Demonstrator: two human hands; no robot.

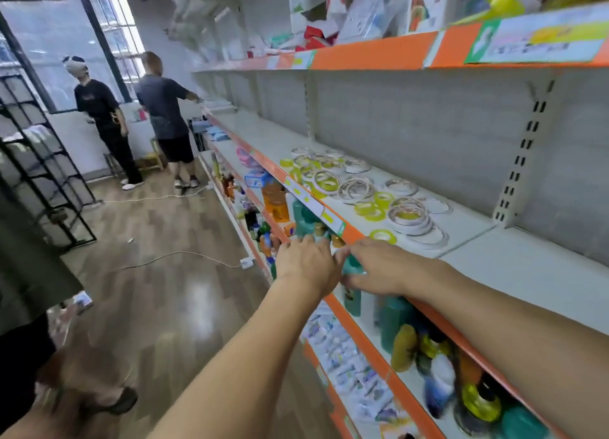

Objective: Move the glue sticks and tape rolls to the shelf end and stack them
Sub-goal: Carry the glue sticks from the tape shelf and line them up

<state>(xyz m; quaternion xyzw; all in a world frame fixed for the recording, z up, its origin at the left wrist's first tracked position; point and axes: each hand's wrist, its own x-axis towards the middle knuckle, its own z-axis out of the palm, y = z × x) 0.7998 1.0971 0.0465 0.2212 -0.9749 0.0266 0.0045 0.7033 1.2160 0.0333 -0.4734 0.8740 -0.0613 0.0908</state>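
Observation:
Several tape rolls lie flat and spread out on the middle white shelf [468, 227]: yellow-green rolls [369, 209] mixed with white rolls [408, 219], from the front lip to the back wall. I cannot make out any glue sticks. My left hand [304, 263] is held palm down just in front of the shelf's orange lip, fingers stretched forward. My right hand [379, 262] is beside it at the lip, fingertips touching the left hand. A teal bottle [352, 301] on the shelf below shows under the right hand. What the right fingers enclose is hidden.
Bottles and packets crowd the lower shelves [428, 346]. The top shelf [369, 51] holds boxes. The middle shelf runs bare toward its far end [250, 125]. Two people [161, 108] stand at that far end. Cables [184, 257] cross the wooden floor. A black rack [43, 181] stands on the left.

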